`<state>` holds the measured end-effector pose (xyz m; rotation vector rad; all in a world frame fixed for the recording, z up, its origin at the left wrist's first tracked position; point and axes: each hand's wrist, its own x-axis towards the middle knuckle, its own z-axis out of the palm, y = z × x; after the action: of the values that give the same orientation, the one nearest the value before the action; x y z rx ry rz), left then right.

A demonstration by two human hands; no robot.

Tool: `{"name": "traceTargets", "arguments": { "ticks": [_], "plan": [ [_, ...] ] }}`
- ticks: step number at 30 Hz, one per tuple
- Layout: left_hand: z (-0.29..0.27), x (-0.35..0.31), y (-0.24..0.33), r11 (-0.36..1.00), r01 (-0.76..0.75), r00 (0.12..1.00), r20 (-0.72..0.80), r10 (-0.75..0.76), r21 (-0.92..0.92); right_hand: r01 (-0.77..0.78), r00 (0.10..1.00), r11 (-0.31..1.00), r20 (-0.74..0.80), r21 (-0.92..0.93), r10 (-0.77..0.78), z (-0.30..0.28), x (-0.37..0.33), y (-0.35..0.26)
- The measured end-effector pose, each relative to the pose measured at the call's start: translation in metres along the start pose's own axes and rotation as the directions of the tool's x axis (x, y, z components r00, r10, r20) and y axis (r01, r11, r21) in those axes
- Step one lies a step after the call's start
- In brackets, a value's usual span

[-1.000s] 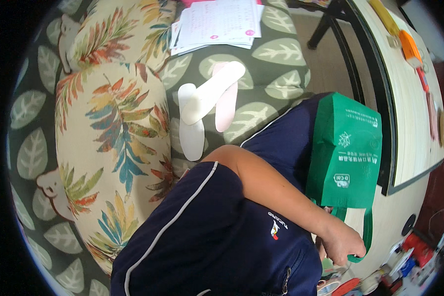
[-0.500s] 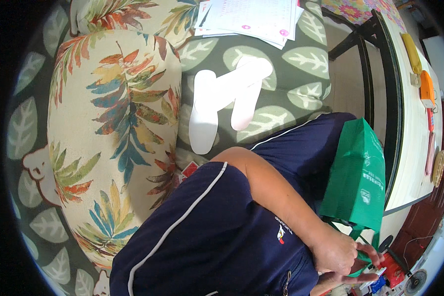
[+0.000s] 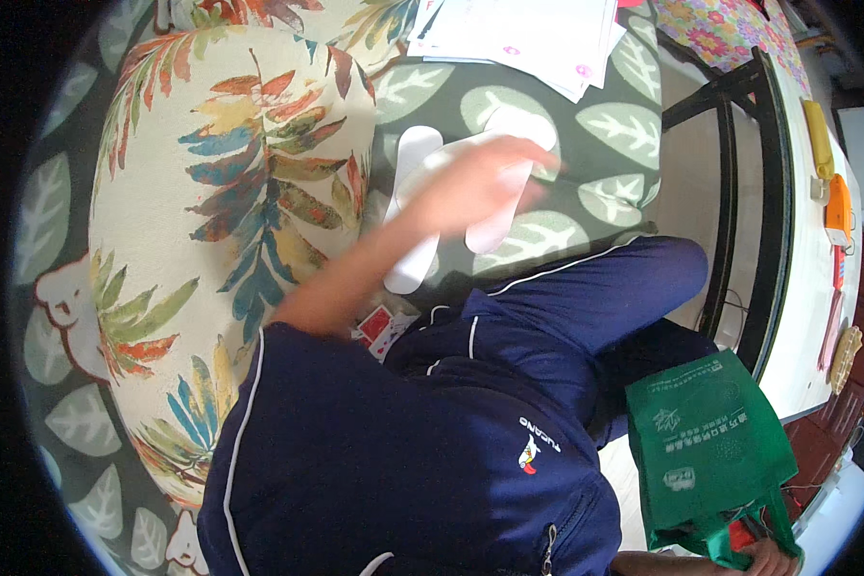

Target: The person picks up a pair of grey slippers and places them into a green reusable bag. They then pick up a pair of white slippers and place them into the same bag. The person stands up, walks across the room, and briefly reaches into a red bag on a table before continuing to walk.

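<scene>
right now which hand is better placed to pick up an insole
Probably the left hand: though blurred, it appears right over the pale insoles. The right hand is at the green bag, well away from them.

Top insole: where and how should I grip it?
Probably pinch the top insole by its far right end, coming from the far side: it looks thin and flat, lies slantwise across the other insoles, and the left hand hides its middle.

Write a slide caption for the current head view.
A blurred left hand over pale insoles on a leaf-patterned sofa, the right hand at the handles of a green tote bag.
</scene>
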<state>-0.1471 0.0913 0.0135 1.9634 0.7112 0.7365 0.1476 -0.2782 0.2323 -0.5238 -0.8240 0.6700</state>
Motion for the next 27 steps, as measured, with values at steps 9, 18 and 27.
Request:
{"name": "traceTargets", "arguments": {
  "ticks": [9,18,27],
  "plan": [
    [-0.051,-0.038,-0.101,0.753,0.336,0.923,-0.038,-0.383,0.566,-0.059,0.962,0.997,-0.262,0.053,0.071,-0.030,-0.009,0.003],
    [-0.015,-0.007,-0.114,0.622,0.270,0.901,0.036,-0.433,0.735,-0.182,0.925,0.969,-0.306,0.169,0.227,-0.035,-0.014,0.028],
    [-0.036,0.003,-0.123,0.856,0.510,0.851,0.095,-0.517,0.085,-0.207,0.935,0.958,-0.248,0.197,0.253,-0.044,-0.015,0.029]
  ]
}}
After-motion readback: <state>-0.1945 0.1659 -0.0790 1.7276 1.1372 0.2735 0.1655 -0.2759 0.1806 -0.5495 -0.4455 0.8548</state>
